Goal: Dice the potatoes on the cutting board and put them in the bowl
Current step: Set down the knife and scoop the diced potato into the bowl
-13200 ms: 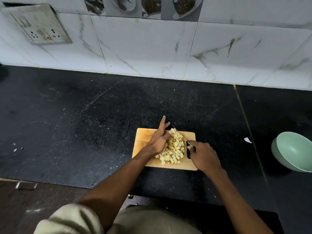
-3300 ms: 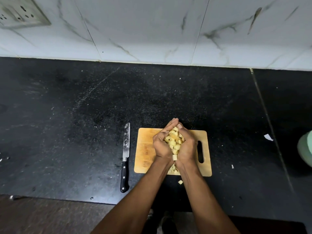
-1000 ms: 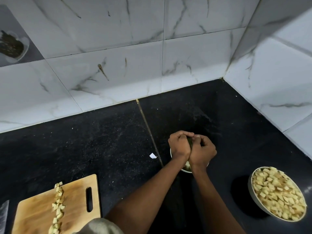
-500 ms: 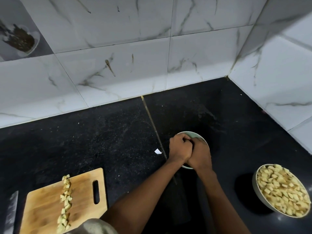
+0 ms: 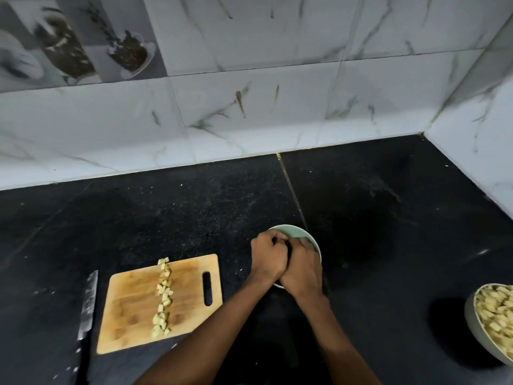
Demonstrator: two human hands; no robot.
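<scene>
No legible writing on any item. Left hand (image 5: 268, 255) and right hand (image 5: 301, 265) are pressed together over the pale green bowl (image 5: 305, 234), fingers curled inward; whether they enclose potato cannot be told. A line of diced potato (image 5: 163, 297) remains on the wooden cutting board (image 5: 133, 301), long axis running near-to-far (handle slot at right), knife (image 5: 88, 301) just left of the board, a second bowl (image 5: 491, 318) of dice at far right.

Looked like a home kitchen to me: black stone surface (image 5: 166, 218), marble-look wall tiles (image 5: 249, 112) with food pictures (image 5: 69, 40), plus a wooden cutting board (image 5: 133, 307) and knife (image 5: 88, 304) out
</scene>
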